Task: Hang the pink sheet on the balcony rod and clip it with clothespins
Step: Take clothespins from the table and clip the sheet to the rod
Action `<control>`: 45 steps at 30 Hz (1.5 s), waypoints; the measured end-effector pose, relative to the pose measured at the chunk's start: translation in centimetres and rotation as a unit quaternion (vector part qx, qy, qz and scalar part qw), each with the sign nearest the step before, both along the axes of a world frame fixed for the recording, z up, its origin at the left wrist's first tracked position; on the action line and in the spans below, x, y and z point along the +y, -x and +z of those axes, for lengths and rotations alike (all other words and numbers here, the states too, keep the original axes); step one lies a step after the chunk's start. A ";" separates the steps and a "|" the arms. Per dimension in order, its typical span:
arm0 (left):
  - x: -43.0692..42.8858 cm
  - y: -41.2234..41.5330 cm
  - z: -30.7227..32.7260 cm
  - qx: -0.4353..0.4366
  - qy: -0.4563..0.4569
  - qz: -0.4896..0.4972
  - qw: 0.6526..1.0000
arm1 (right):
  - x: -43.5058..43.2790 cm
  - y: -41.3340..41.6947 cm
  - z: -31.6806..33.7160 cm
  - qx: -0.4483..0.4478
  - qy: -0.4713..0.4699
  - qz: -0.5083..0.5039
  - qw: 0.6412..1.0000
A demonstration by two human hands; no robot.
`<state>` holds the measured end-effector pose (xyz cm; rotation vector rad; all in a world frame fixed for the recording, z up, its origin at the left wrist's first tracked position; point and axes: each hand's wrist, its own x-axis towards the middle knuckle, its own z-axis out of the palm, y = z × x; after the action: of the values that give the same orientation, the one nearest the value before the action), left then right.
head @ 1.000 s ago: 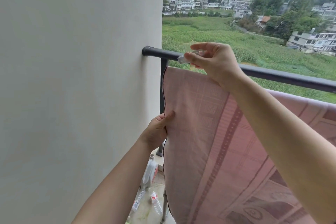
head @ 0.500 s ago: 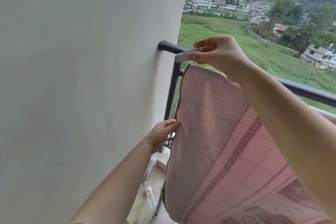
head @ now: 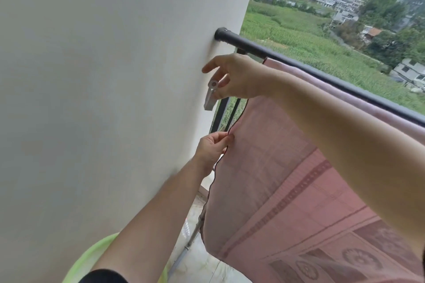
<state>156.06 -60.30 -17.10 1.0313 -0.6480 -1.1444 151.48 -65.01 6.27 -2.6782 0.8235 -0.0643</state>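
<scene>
Your right fingers (head: 226, 86) pinch the upper end of a white clothespin (head: 211, 95), thumb and middle finger closed on it while the index finger points free toward nine o'clock. The pin hangs from that pinch with its tip aimed at about seven o'clock, in front of the wall (head: 103, 99) and clear of the cloth. Whether its jaws are sprung apart I cannot tell. Your right hand (head: 239, 78) sits just below the rod (head: 299, 62), at its wall end. Your left hand (head: 212, 148), at six o'clock from the right, has its fingertips closed on the dark-trimmed side edge of the pink sheet (head: 287, 156), pulling it taut.

The sheet is already draped over the rod, its top fold starting just to the three o'clock side of your right hand and running off toward four o'clock. No pin is visible on it yet, as far as the view shows.

The risks, as I judge them: your grip on the pin is a light fingertip one beside an open railing, so a fumble while turning it upward could drop it over the edge. Pull too hard with your left hand and the unpinned sheet could slide along or off the rod.
</scene>
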 end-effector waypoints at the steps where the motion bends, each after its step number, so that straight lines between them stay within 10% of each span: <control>1: -0.1 -0.2 0.0 -0.012 -0.001 0.007 1.000 | -0.2 -0.3 -0.4 0.043 0.021 0.010 0.999; 7: 0.9 -0.3 0.3 -0.032 0.012 0.025 0.999 | -0.4 -0.4 -0.9 0.242 0.107 0.043 0.963; 20: 1.6 -0.6 1.1 -0.070 0.014 0.048 0.996 | -0.1 -1.6 -4.1 0.340 0.173 0.044 0.923; 30: 2.8 -2.9 1.7 -0.192 -0.053 0.092 0.976 | -0.3 0.2 -3.9 0.171 0.131 0.009 0.977; 38: 8.3 -7.4 -0.3 -0.477 -0.152 0.201 0.842 | 2.5 3.6 -12.7 -0.226 0.348 0.007 0.910; 45: 16.1 -2.8 -10.0 -0.539 -0.202 0.163 0.802 | 11.8 12.9 -30.2 -0.108 0.218 -0.165 0.956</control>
<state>158.89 -44.16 -27.06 2.1085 -1.0620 -0.2805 138.61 -53.25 -23.94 -2.8155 1.2971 -0.6809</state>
